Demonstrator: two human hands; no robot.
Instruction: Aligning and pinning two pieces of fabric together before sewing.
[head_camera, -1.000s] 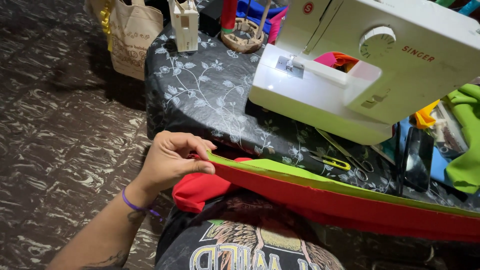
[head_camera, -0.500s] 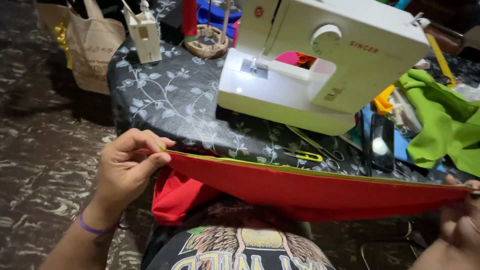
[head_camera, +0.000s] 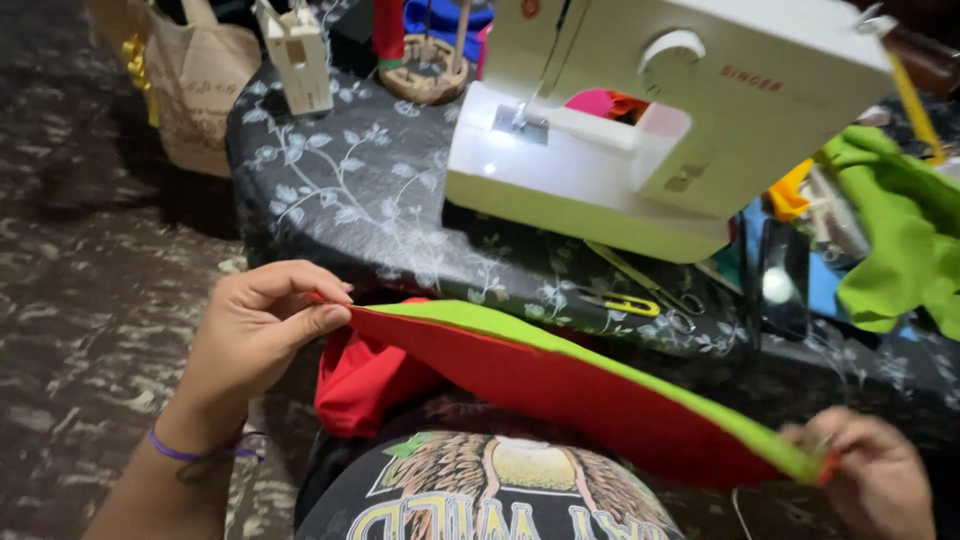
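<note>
1. One table (head_camera: 330, 200) takes up most of my view, covered in a dark cloth with a pale leaf pattern.
2. On it stands a white sewing machine (head_camera: 660, 130), its lamp lit over the needle plate.
3. I see a loose heap of green fabric (head_camera: 900, 240) at the right end of the table, well apart from my hands.
4. A tan paper bag (head_camera: 200, 90) stands on the floor by the table's far left corner.
5. Stretched between my hands, just in front of the table edge and above my lap, is a red fabric piece (head_camera: 570, 400) with a green layer along its upper edge; more red cloth bunches beneath its left end.
6. My left hand (head_camera: 255, 335) pinches the left tip of that piece between thumb and fingers.
7. My right hand (head_camera: 875, 480) grips the right tip, fingers closed tight on it.
8. Yellow-handled scissors (head_camera: 630, 300) lie on the table in front of the machine.
</note>
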